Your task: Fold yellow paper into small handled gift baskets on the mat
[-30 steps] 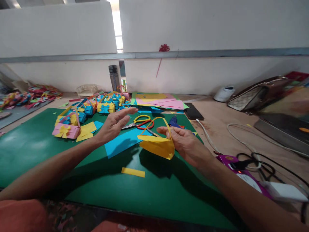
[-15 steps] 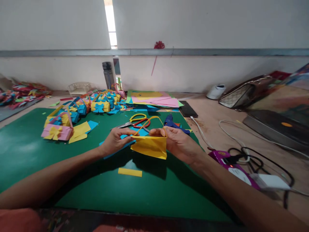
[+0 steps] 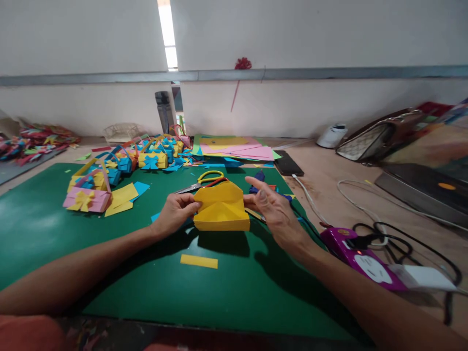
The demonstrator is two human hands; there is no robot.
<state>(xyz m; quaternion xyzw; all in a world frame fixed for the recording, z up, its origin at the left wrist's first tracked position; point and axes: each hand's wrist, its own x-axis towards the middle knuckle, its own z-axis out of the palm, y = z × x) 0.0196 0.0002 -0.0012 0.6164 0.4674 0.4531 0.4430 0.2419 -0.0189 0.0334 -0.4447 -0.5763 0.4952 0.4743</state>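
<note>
A small yellow paper bag [image 3: 221,209] is held up over the green mat, tilted so that a broad creased face and a narrow folded side show. My left hand [image 3: 176,210] pinches its left edge between thumb and fingers. At the bag's right edge, my right hand [image 3: 274,209] has its fingers spread, the index stretched out and the lower fingertips at or behind the paper. A narrow yellow strip shows below that hand; whether it is the bag's handle I cannot tell. Scissors [image 3: 210,176] with yellow and red handles lie behind the bag, beside a blue glue gun [image 3: 258,181] partly hidden by my right hand.
A loose yellow paper strip [image 3: 199,261] lies on the green mat [image 3: 146,297]. Finished paper bags with bows [image 3: 87,199] stand at left. Coloured sheets [image 3: 237,150] are stacked behind, near a phone [image 3: 288,163]. A purple power strip [image 3: 351,248] with cables sits at right.
The yellow bag has been tipped, its upright handle no longer showing above it. My right hand has let go its pinch and spread its fingers; my left still grips.
</note>
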